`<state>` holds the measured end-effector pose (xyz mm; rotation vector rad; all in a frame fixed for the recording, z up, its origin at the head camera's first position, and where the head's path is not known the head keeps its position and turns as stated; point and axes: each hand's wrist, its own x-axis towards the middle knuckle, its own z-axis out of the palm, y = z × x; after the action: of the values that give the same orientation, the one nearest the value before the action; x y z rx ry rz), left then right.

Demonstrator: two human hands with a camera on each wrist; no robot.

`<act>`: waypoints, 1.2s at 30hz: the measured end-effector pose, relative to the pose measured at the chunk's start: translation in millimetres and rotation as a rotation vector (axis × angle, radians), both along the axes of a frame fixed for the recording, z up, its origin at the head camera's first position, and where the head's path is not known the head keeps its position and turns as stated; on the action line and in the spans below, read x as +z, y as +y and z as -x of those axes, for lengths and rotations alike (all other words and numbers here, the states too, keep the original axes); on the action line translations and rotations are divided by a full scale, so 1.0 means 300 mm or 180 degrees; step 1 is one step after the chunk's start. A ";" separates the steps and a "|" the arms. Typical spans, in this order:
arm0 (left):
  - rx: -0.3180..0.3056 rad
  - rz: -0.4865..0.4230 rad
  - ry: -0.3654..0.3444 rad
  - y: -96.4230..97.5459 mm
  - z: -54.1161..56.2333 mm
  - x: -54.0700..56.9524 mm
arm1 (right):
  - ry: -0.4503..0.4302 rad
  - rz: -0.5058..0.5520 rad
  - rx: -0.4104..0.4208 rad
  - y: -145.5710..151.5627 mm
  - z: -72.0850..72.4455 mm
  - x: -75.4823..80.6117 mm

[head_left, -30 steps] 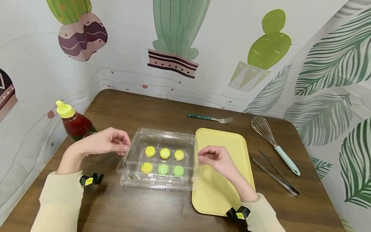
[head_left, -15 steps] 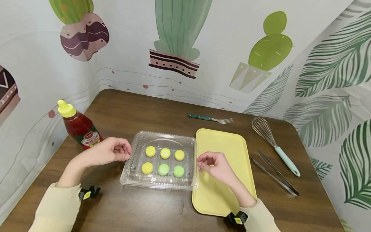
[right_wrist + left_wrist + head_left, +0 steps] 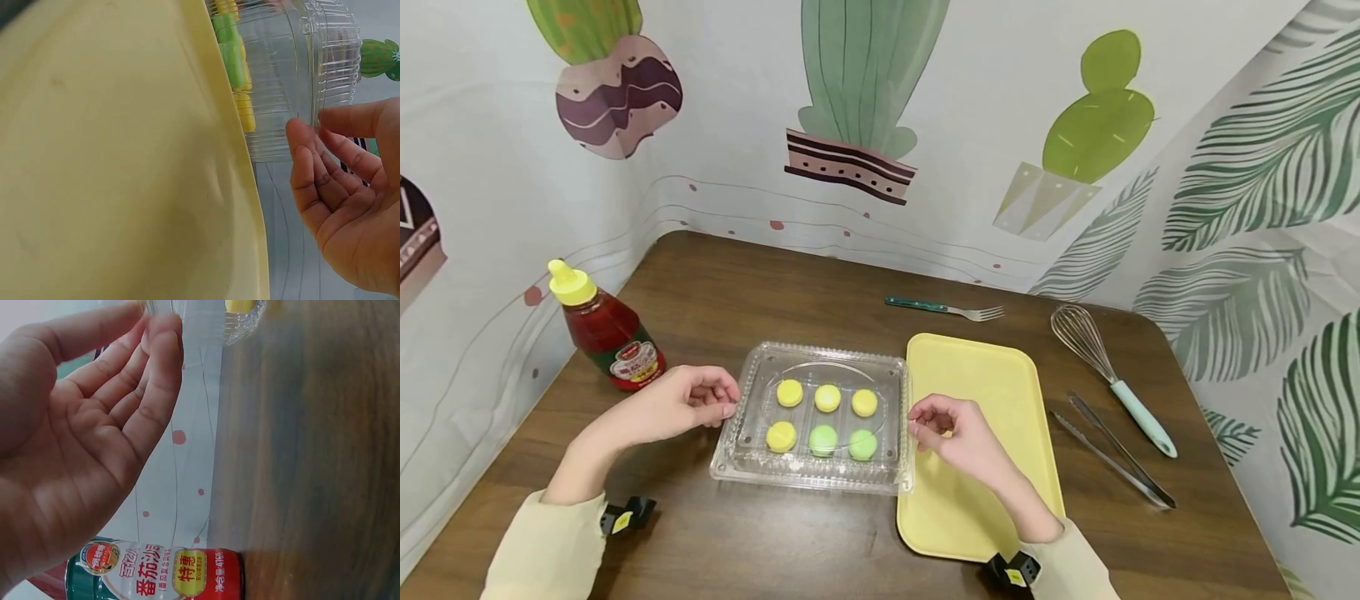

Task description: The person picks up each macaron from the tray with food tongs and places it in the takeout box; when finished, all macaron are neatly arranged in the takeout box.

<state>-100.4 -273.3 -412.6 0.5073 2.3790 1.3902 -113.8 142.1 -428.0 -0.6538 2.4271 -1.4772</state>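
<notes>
Round macarons, yellow (image 3: 789, 392) and green (image 3: 823, 441), sit in two rows inside a clear plastic box (image 3: 808, 481). Its clear lid (image 3: 831, 367) lies over them. At the box's left side my left hand (image 3: 673, 407) pinches the lid's edge between thumb and fingertips. My right hand (image 3: 961, 433) does likewise at the right edge; the right wrist view shows thumb and index finger at the clear rim (image 3: 315, 81). The other fingers of both hands are loosely curled. Just behind the left hand stands a red ketchup bottle (image 3: 617, 337) with a yellow cap.
A yellow tray (image 3: 1000, 379) lies right of the box, under my right hand, touching or nearly touching the box. Beyond it are a whisk (image 3: 1108, 371) and metal tongs (image 3: 1116, 454). A green-handled fork (image 3: 940, 307) lies near the back of the wooden table (image 3: 760, 550).
The lid has come down from a raised, tilted position onto the box. Both hands have lowered with it, the left more clearly. The bottle's label has come into sight.
</notes>
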 end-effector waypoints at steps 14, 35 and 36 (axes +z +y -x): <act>-0.0857 -0.0501 -0.0265 -0.043 -0.046 -0.017 | -0.0117 -0.0224 0.0586 0.029 -0.020 0.023; -0.0740 -0.0413 -0.0542 -0.014 -0.055 -0.044 | -0.0111 -0.0447 0.0665 0.014 -0.064 0.024; -0.0728 -0.0408 -0.0558 -0.012 -0.055 -0.044 | -0.0140 -0.0447 0.0660 0.013 -0.065 0.025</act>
<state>-84.0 -276.9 -425.8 0.6411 2.0337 1.4250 -94.3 146.1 -420.5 -0.8051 2.3235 -1.2166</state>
